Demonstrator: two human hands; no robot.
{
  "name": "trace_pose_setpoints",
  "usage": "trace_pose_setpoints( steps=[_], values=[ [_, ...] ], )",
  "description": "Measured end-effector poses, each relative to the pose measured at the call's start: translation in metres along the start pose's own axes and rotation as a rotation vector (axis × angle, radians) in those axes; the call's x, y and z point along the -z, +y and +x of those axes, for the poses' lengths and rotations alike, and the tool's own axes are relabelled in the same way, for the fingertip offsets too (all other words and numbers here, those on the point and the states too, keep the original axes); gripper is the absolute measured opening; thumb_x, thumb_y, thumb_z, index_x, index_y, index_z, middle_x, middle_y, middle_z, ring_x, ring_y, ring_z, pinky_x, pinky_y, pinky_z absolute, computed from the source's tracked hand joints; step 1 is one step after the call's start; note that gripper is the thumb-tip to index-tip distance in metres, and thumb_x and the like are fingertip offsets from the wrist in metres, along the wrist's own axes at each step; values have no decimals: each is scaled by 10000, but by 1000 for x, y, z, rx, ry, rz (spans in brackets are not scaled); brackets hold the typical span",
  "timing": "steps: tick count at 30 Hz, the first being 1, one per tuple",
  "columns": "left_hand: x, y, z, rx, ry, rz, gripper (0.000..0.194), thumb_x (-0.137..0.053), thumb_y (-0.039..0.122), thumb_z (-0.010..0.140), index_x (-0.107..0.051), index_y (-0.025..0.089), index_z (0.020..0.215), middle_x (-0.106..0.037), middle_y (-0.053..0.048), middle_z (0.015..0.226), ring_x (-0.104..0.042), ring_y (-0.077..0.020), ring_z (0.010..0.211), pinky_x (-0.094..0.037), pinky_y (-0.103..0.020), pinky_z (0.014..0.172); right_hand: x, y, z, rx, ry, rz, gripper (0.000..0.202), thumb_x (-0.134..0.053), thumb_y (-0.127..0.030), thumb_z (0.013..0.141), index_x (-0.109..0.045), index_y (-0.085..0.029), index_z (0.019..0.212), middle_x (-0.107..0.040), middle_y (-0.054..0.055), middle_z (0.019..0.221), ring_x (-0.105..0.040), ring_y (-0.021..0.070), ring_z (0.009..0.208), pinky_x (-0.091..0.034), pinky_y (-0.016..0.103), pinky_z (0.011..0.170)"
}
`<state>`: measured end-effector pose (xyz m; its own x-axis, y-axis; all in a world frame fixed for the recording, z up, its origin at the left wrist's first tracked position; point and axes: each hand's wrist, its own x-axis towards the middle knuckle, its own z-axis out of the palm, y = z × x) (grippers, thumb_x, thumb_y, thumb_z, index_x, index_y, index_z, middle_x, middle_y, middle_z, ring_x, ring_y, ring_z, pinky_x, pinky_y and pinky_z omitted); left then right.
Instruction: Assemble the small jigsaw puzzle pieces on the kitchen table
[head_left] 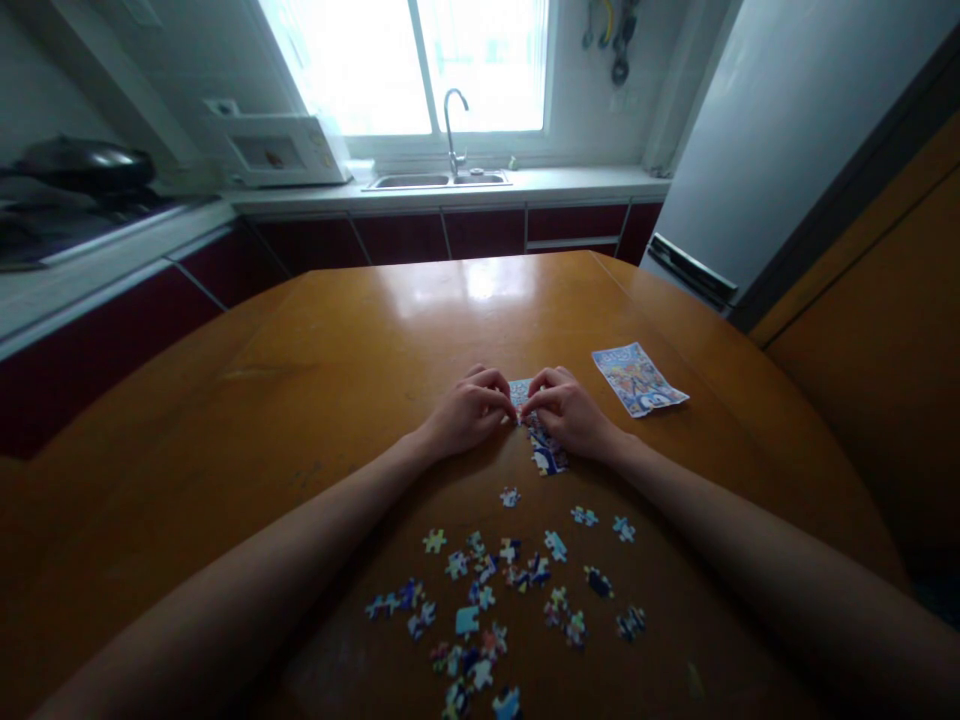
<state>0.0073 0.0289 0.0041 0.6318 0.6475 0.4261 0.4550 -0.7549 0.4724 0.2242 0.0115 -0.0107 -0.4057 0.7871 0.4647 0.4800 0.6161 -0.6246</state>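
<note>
A partly joined jigsaw puzzle [550,457] lies on the wooden table, with both hands over it. My left hand [474,408] is at its left edge, thumb and fingers pinched together near the joined pieces. On the other side, my right hand [568,412] rests over the puzzle with its fingers curled and their tips close to my left fingertips. Whatever small piece sits between the fingertips is too small and covered to make out. One loose puzzle piece [510,497] lies just below the puzzle, nearer to me.
Several loose puzzle pieces [466,620] are scattered on the table [337,340] between my forearms. A creased picture sheet [639,379] lies to the right of my hands. Beyond the table are a sink [412,182], a microwave [277,150] and a fridge [757,130].
</note>
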Motion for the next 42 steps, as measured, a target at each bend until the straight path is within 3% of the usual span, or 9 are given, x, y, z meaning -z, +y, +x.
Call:
trace_pose_setpoints(
  steps=[35,42],
  values=[
    [0,0,1,-5,-15,5,213,-617,123,856,-789,235,800,-610,-40,847,-523,-185,895,-450,-329,822,1,0,1,-35,-33,-6,305,-603,2,801,-782,-240,754,-626,39,868,-544,194,917,-443,349,852],
    [-2,0,1,-3,-29,12,227,-588,108,860,-778,222,809,-613,-41,844,-525,-186,898,-450,-330,825,-1,5,2,-78,41,82,346,-553,41,751,-774,-225,759,-638,34,865,-567,186,913,-453,340,852]
  ],
)
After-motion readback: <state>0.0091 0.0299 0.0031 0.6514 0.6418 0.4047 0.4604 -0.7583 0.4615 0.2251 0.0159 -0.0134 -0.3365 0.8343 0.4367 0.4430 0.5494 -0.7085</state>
